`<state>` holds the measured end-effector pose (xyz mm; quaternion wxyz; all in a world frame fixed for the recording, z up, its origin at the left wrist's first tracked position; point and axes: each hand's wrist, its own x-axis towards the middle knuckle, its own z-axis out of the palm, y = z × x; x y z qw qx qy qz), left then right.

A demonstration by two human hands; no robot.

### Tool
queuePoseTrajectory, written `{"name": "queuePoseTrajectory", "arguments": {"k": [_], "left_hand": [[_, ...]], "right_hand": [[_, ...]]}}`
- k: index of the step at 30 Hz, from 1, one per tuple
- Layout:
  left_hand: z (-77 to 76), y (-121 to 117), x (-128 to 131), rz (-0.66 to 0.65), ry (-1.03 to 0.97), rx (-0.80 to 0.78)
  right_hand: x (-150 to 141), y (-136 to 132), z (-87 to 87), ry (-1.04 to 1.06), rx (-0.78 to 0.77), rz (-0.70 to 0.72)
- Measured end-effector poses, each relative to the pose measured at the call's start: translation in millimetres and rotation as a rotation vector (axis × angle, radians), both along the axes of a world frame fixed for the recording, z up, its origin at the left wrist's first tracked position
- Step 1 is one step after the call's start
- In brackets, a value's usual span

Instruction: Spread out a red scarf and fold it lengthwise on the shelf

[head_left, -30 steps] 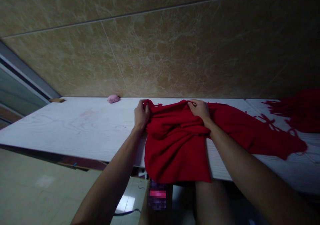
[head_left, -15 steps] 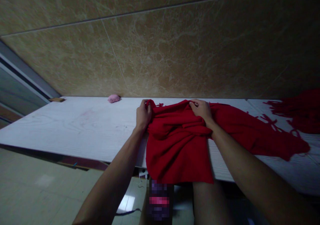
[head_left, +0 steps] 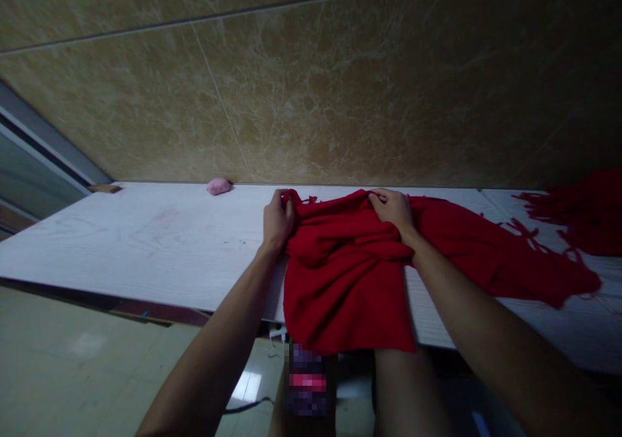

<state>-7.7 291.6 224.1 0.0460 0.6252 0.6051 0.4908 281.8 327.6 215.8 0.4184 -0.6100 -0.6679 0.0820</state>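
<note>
A red fringed scarf (head_left: 350, 294) lies bunched across the white tabletop, its near end hanging over the front edge above my legs. My left hand (head_left: 278, 220) pinches the scarf's far left corner. Along the same far edge, my right hand (head_left: 392, 210) grips the cloth between thumb and fingers. Between the two hands the edge is drawn nearly straight, with loose folds below it. Another stretch of red cloth runs out to the right past my right wrist; whether it is the same piece I cannot tell.
A pile of red fringed cloth (head_left: 583, 213) lies at the far right. Near the wall stands a small pink object (head_left: 219, 186). The white table (head_left: 170, 249) meets a brown marbled tile wall (head_left: 315, 100). A small wooden block (head_left: 105, 188) sits at the left corner.
Both hands keep their hold on the scarf with hardly any movement. The whole view has shifted slightly.
</note>
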Motion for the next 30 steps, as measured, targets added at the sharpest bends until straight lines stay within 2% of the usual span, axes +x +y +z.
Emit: {"name": "queuePoseTrajectory", "arguments": {"k": [30], "left_hand": [[0.5, -0.6, -0.7, 0.023, 0.011, 0.018]], "right_hand": [[-1.8, -5.9, 6.4, 0.016, -0.012, 0.023]]}}
